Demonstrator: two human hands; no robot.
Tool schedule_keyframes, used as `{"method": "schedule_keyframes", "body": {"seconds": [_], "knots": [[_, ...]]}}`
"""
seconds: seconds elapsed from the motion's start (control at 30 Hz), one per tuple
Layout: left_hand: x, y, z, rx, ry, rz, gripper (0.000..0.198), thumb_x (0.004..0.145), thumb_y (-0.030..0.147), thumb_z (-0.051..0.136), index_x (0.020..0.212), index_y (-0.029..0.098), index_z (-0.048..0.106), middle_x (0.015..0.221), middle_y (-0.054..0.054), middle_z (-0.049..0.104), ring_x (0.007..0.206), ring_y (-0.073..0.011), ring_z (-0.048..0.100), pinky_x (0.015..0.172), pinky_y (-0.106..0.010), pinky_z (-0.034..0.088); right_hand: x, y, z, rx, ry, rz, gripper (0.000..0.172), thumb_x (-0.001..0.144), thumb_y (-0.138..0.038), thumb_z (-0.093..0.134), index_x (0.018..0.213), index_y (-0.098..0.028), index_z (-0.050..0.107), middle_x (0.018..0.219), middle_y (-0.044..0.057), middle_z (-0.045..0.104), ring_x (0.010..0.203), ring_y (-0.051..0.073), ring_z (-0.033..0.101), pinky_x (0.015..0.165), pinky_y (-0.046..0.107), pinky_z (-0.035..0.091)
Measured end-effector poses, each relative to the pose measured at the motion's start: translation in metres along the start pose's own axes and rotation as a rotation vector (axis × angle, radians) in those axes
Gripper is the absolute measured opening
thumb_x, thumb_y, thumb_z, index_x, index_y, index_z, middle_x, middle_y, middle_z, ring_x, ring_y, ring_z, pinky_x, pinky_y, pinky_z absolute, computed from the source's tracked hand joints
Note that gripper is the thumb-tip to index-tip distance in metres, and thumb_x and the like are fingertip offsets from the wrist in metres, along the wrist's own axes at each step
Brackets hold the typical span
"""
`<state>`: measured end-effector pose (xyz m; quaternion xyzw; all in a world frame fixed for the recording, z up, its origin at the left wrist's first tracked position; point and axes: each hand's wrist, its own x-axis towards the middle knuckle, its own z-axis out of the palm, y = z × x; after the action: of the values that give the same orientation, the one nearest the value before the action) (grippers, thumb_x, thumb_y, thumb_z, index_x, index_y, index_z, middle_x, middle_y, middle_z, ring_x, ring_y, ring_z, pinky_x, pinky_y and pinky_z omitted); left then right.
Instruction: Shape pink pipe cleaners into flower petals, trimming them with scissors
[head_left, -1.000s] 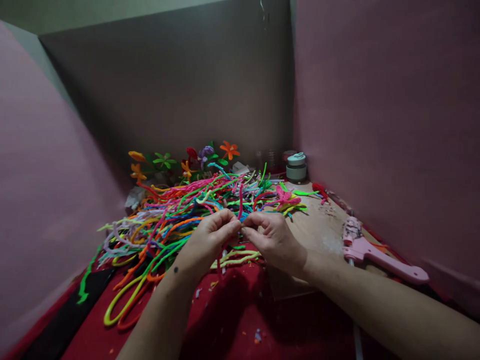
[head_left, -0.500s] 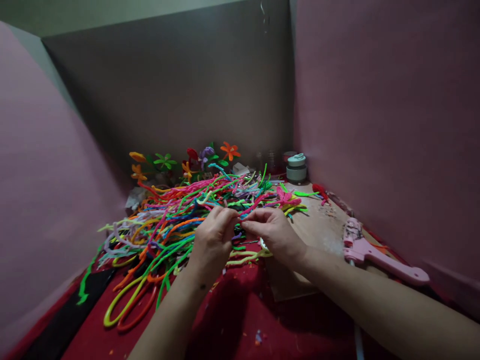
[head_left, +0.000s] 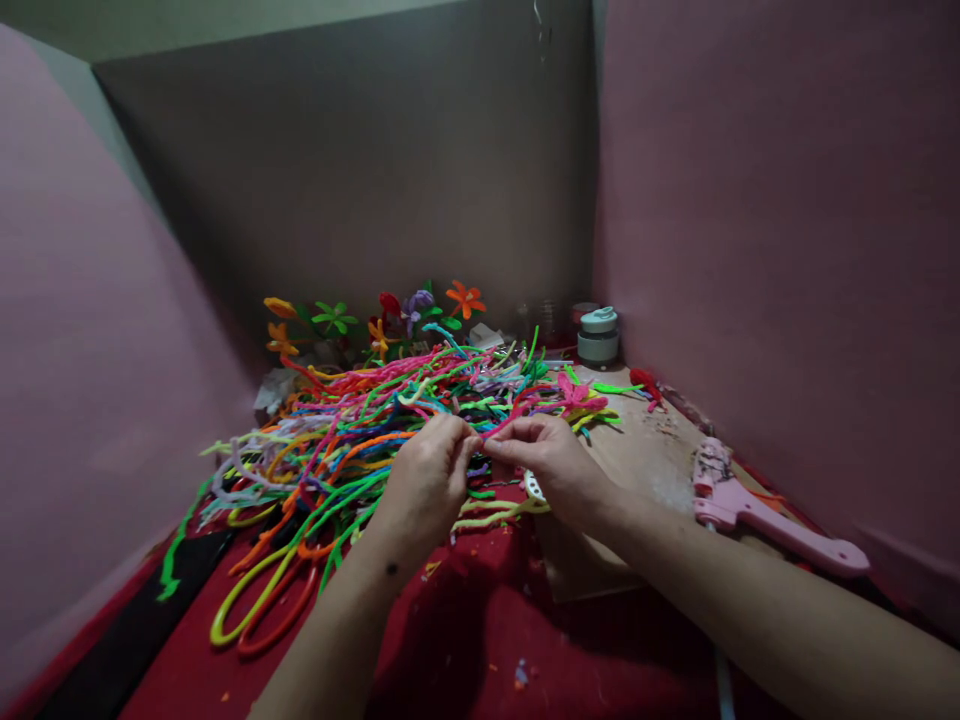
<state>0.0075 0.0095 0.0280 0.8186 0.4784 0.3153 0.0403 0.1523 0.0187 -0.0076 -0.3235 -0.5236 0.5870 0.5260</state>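
My left hand (head_left: 429,478) and my right hand (head_left: 553,460) meet fingertip to fingertip over the near edge of a big heap of coloured pipe cleaners (head_left: 352,430). Both hands pinch a pink pipe cleaner (head_left: 504,421) that runs up and to the right from the fingers into the heap. The fingers of both hands are curled closed. A small white object (head_left: 532,487) lies just below my right hand.
Finished pipe-cleaner flowers (head_left: 390,315) stand at the back. A teal-lidded jar (head_left: 598,336) sits at the back right. A pink glue gun (head_left: 750,505) lies on the brown board (head_left: 645,455) at right. Pink panels wall in both sides; red cloth (head_left: 465,620) covers the front.
Both hands have moved slightly away from me, onto the heap's edge. The pink pipe cleaner that stood up from the fingers now lies lower, slanting right.
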Motion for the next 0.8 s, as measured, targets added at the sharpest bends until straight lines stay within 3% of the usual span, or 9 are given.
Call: {"method": "schedule_keyframes", "body": {"seconds": [0.1, 0.17, 0.3, 0.37, 0.43, 0.57, 0.7, 0.8], "knots": [[0.001, -0.001, -0.002, -0.07, 0.032, -0.133, 0.021, 0.082, 0.028, 0.041, 0.064, 0.019, 0.047, 0.061, 0.001, 0.047, 0.054, -0.0113, 0.043, 0.051, -0.022, 0.034, 0.002, 0.0, -0.001, 0.127, -0.067, 0.116, 0.02, 0.061, -0.03, 0.067, 0.059, -0.012, 0.059, 0.051, 0.0, 0.057, 0.047, 0.008, 0.049, 0.053, 0.023, 0.038], [0.002, -0.002, -0.003, -0.181, 0.002, -0.233, 0.022, 0.081, 0.031, 0.044, 0.063, 0.019, 0.046, 0.054, 0.004, 0.043, 0.047, -0.0097, 0.04, 0.045, -0.021, 0.032, 0.001, -0.002, -0.001, 0.099, -0.03, 0.1, 0.017, 0.062, -0.028, 0.067, 0.059, -0.012, 0.059, 0.051, -0.001, 0.056, 0.047, 0.009, 0.049, 0.053, 0.024, 0.039], [0.001, -0.003, -0.006, -0.583, -0.19, -0.468, 0.026, 0.076, 0.039, 0.048, 0.06, 0.019, 0.043, 0.041, 0.007, 0.038, 0.033, -0.0074, 0.033, 0.035, -0.019, 0.026, -0.005, -0.005, 0.001, -0.277, 0.105, -0.211, 0.013, 0.069, -0.024, 0.06, 0.06, -0.014, 0.059, 0.055, -0.001, 0.055, 0.053, 0.01, 0.048, 0.054, 0.024, 0.038], [0.001, -0.003, -0.007, -0.735, -0.252, -0.516, 0.027, 0.074, 0.041, 0.05, 0.059, 0.019, 0.043, 0.038, 0.008, 0.038, 0.03, -0.0073, 0.033, 0.034, -0.019, 0.026, -0.007, -0.005, 0.001, -0.499, 0.152, -0.386, 0.013, 0.072, -0.021, 0.058, 0.06, -0.015, 0.06, 0.056, -0.001, 0.055, 0.055, 0.011, 0.047, 0.055, 0.023, 0.037], [0.001, -0.005, -0.008, -0.775, -0.255, -0.529, 0.027, 0.073, 0.04, 0.052, 0.06, 0.019, 0.044, 0.037, 0.008, 0.038, 0.029, -0.007, 0.033, 0.033, -0.019, 0.027, -0.008, -0.004, 0.0, -0.61, 0.162, -0.449, 0.013, 0.073, -0.02, 0.058, 0.061, -0.016, 0.06, 0.057, 0.0, 0.056, 0.056, 0.011, 0.048, 0.055, 0.023, 0.037], [0.004, -0.008, -0.007, -0.601, -0.193, -0.507, 0.025, 0.072, 0.039, 0.052, 0.06, 0.019, 0.044, 0.038, 0.008, 0.035, 0.032, -0.0069, 0.03, 0.033, -0.018, 0.024, -0.007, -0.002, -0.001, -0.701, 0.108, -0.463, 0.012, 0.077, -0.022, 0.055, 0.071, -0.015, 0.063, 0.061, 0.002, 0.058, 0.058, 0.012, 0.05, 0.056, 0.024, 0.039], [0.004, -0.007, -0.007, -0.331, -0.127, -0.312, 0.022, 0.074, 0.034, 0.05, 0.06, 0.018, 0.048, 0.048, 0.005, 0.04, 0.044, -0.0085, 0.035, 0.041, -0.019, 0.027, -0.01, -0.002, -0.001, -0.943, 0.202, -0.829, 0.022, 0.082, -0.02, 0.048, 0.097, -0.017, 0.064, 0.078, 0.006, 0.058, 0.078, 0.017, 0.048, 0.07, 0.03, 0.039], [0.003, -0.001, -0.008, -0.196, -0.151, -0.192, 0.021, 0.075, 0.029, 0.05, 0.057, 0.018, 0.05, 0.055, 0.003, 0.045, 0.052, -0.0103, 0.039, 0.048, -0.021, 0.029, -0.01, -0.004, -0.002, -1.125, 0.177, -0.859, 0.021, 0.082, -0.019, 0.047, 0.092, -0.019, 0.067, 0.078, 0.007, 0.059, 0.078, 0.019, 0.044, 0.069, 0.032, 0.037]]}}
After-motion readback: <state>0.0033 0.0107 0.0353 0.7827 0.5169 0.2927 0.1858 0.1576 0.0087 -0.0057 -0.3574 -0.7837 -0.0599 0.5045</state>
